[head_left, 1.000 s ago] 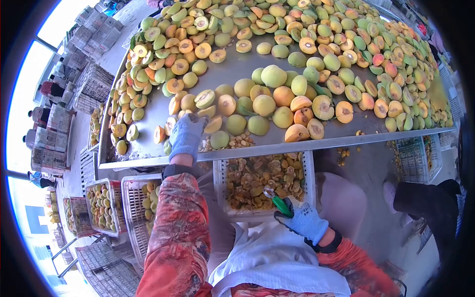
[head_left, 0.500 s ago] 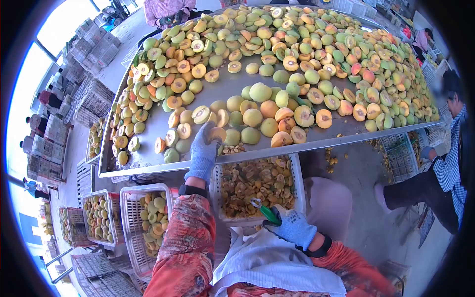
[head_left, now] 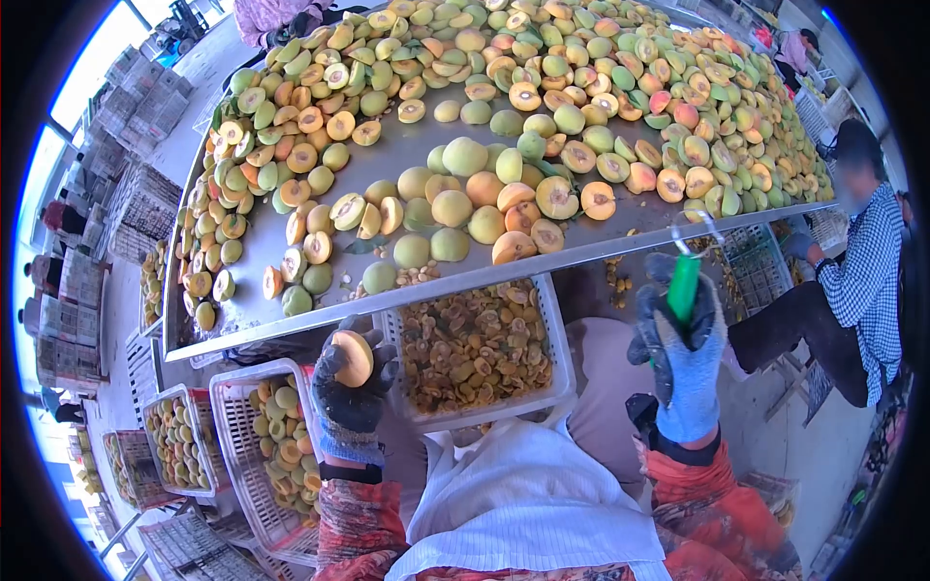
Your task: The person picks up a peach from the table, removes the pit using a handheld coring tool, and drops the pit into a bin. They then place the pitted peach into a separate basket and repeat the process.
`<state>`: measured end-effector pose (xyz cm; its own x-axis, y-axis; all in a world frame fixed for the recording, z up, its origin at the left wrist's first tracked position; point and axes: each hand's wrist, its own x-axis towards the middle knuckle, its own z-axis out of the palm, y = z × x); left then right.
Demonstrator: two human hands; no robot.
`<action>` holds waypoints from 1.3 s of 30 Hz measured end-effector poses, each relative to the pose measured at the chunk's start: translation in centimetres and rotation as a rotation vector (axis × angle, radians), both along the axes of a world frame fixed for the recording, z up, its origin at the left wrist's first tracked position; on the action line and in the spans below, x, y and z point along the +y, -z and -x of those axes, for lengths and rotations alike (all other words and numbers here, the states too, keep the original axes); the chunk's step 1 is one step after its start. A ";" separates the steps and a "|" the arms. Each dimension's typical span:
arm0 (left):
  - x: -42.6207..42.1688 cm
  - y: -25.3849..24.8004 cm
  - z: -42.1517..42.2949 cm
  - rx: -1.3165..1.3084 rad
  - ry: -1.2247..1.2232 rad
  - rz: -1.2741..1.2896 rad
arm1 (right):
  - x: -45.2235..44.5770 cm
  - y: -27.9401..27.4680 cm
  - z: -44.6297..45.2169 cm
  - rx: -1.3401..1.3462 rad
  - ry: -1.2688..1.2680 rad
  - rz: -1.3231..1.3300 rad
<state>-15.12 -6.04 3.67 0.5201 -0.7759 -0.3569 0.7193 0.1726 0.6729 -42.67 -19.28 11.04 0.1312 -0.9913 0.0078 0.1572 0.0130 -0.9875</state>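
One fruit (head_left: 352, 359) in left hand (head_left: 351, 399), tool (head_left: 683, 289) in right hand (head_left: 689, 351)

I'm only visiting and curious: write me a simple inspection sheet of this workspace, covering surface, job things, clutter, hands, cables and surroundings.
Surface: metal table, heaped with whole and cut fruit; some bare metal shows.
Job's things: a fruit piece and a green-handled tool, both held up off the table.
Clutter: loose yellowish bits beyond the table's near edge.
Hands: both gloved; left hand grips the fruit piece, right hand the tool.
Cables: nothing seen.
Surroundings: white crate of browned scraps in front; fruit-filled crates at left; person in checked shirt at right.
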 end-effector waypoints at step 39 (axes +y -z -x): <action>-0.6 -0.4 8.6 0.073 0.517 0.089 | 4.6 7.1 -5.4 0.774 -0.422 0.750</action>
